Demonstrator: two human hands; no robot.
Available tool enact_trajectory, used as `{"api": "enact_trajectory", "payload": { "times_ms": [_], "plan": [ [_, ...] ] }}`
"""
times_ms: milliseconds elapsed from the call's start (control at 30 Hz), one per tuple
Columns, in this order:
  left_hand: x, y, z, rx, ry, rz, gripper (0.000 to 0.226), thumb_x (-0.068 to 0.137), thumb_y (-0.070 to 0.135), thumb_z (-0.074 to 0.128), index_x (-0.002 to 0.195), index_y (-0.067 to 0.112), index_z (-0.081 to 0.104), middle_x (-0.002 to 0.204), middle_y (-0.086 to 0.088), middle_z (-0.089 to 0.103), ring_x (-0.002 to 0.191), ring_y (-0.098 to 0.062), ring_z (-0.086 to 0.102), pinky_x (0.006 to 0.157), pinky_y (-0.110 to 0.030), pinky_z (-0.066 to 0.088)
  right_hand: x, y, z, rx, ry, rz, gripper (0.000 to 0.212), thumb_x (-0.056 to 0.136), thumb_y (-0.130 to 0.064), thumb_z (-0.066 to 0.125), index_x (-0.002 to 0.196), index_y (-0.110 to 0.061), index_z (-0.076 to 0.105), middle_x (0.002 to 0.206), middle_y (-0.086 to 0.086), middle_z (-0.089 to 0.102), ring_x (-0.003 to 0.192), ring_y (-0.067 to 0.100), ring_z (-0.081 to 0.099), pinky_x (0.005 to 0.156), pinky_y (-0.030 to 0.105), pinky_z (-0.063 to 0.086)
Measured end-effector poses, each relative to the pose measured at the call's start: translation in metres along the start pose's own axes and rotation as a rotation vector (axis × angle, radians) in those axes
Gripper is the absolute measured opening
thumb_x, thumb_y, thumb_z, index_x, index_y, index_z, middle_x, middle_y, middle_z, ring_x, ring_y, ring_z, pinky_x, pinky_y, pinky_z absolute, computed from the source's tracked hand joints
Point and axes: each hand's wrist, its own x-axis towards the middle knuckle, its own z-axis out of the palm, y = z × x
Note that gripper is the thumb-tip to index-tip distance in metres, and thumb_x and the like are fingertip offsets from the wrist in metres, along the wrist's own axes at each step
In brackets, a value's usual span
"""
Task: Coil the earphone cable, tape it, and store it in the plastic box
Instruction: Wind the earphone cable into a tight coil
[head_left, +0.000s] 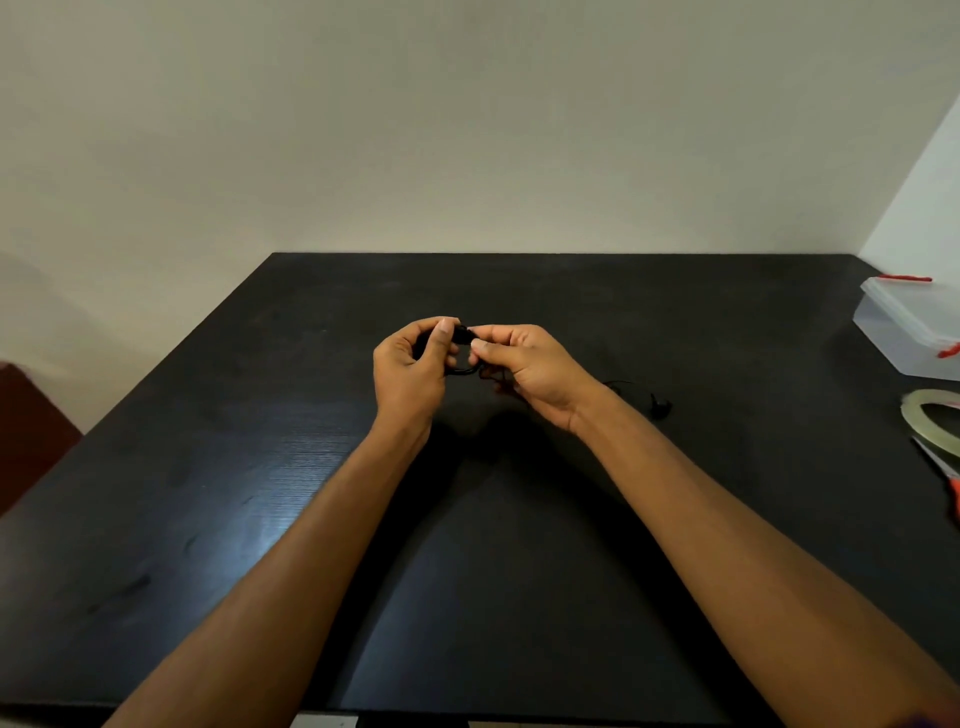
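Black earphone cable (461, 335), pinched in left hand (410, 371) and right hand (532, 371) fingers (493, 357), trails rightward.

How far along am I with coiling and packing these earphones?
Done: a small coil of earphone cable is wound. In hand: the left hand and right hand pinch that coil, while a tail with an earbud lies loose on the table. Left: finish coiling, tape it with the untouched tape roll, then store it in the plastic box.
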Motion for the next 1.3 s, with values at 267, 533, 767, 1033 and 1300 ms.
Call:
{"api": "enact_trajectory", "payload": {
  "times_ms": [267, 533, 767, 1033, 1300],
  "plan": [
    [-0.004, -0.008, 0.001, 0.062, -0.018, 0.082, 0.012, 0.1, 0.018, 0.06, 0.107, 0.01, 0.068, 0.09, -0.007, 0.073, 0.075, -0.014, 0.07, 0.073, -0.031, 0.06, 0.0, 0.001, -0.002, -0.414, 0.093, -0.109, 0.032, 0.106, -0.016, 0.051, 0.135, -0.021, 0.064, 0.101, 0.0, 0.074, 0.083, 0.005, 0.066, 0.066, 0.021, 0.052],
    [0.005, -0.005, -0.011, 0.459, -0.374, 0.141, 0.034, 0.103, 0.032, 0.053, 0.131, 0.017, 0.063, 0.11, 0.005, 0.072, 0.1, -0.006, 0.069, 0.091, -0.034, 0.058, -0.001, 0.001, -0.01, -0.753, 0.014, -0.254, 0.027, 0.104, -0.014, 0.05, 0.116, -0.023, 0.073, 0.095, -0.011, 0.071, 0.074, 0.003, 0.068, 0.07, 0.023, 0.055],
    [-0.003, -0.004, -0.006, 0.499, -0.344, 0.225, 0.044, 0.106, 0.014, 0.048, 0.149, 0.009, 0.045, 0.109, -0.006, 0.07, 0.096, -0.004, 0.065, 0.079, -0.015, 0.049, 0.0, 0.005, -0.005, -0.669, 0.059, -0.277, 0.032, 0.105, -0.012, 0.05, 0.132, -0.016, 0.066, 0.09, -0.006, 0.069, 0.056, 0.003, 0.062, 0.058, 0.017, 0.051],
    [-0.009, 0.002, 0.001, 0.418, -0.193, 0.35, 0.039, 0.104, 0.002, 0.047, 0.143, 0.004, 0.051, 0.12, 0.007, 0.059, 0.106, 0.011, 0.056, 0.093, -0.006, 0.042, -0.001, -0.01, -0.004, -0.083, -0.051, -0.026, 0.031, 0.103, -0.013, 0.056, 0.132, -0.022, 0.064, 0.076, 0.001, 0.062, 0.053, 0.007, 0.042, 0.047, 0.019, 0.032],
    [-0.004, 0.003, -0.003, 0.394, -0.097, 0.322, 0.039, 0.105, 0.005, 0.044, 0.143, 0.008, 0.052, 0.101, -0.007, 0.063, 0.086, -0.015, 0.06, 0.083, -0.032, 0.055, -0.005, -0.011, -0.003, 0.013, -0.035, 0.027, 0.025, 0.099, -0.014, 0.063, 0.122, -0.016, 0.07, 0.095, 0.004, 0.077, 0.074, 0.007, 0.065, 0.065, 0.022, 0.045]
  ]
}}
